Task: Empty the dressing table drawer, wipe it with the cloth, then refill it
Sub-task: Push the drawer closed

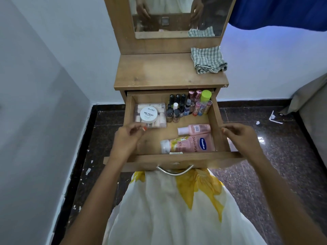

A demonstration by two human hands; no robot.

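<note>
Nearest the person, the drawer point(177, 159) stands pulled out over a white and yellow dress point(177, 200), its curved metal handle point(174, 170) at 6 o'clock. The left hand point(129, 137) hovers over the drawer's 8 o'clock corner, fingers loosely curled with nothing in them. The right hand point(242, 135) hangs the same way above the right wall at 4 o'clock, also holding nothing. Between them a pink Vaseline lotion bottle point(191, 144) lies on its side along the front at 5 o'clock, and a smaller pink bottle point(194, 129) lies just behind it. At 9 o'clock sits a clear box point(150, 121), with a round white nail polish tub point(148, 114) on top. Small nail polish bottles point(175, 106) stand at 12 o'clock, with lip balm tubes point(201, 107) and a green-capped bottle point(205, 96) at 1 o'clock. Beyond, the checked cloth point(208, 60) lies crumpled on the table top point(159, 71) at its far right corner, under the mirror point(177, 15)
</note>
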